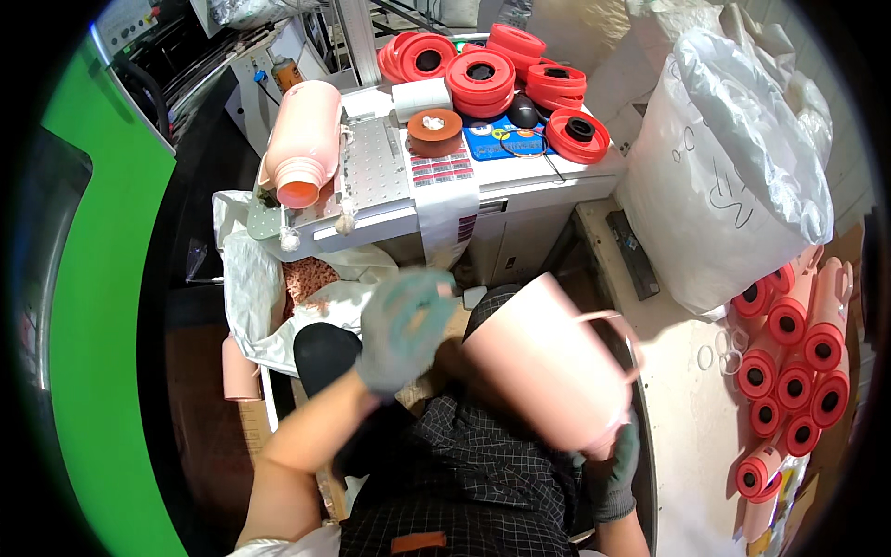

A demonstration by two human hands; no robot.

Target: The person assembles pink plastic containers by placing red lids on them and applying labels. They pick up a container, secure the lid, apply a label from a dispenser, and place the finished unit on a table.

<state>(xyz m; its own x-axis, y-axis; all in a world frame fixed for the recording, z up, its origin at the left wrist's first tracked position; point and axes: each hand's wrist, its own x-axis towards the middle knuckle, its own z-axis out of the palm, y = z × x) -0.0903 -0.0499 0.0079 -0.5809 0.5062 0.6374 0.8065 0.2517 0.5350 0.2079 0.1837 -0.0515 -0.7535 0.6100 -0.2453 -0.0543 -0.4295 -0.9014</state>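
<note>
A large pale-pink plastic jug (548, 362) with a loop handle is tilted over my lap, its wide end up and to the left. My right hand (617, 469), in a grey-green glove, is closed around its lower, narrower end. My left hand (404, 330), also gloved, is raised to the left of the jug and apart from it. Motion smears its fingers, so whether they hold anything cannot be made out. A similar pink jug (311, 135) lies on the perforated metal plate (379, 158) of the workbench, its open neck toward me.
Red ring-shaped lids (483, 79), a brown tape roll (434, 132) and a label strip (445, 190) sit on the bench. A white bag (255, 292) with pink scraps is below. At right stand a big white sack (715, 176) and several stacked pink jugs (794, 325). A green machine (93, 278) borders the left.
</note>
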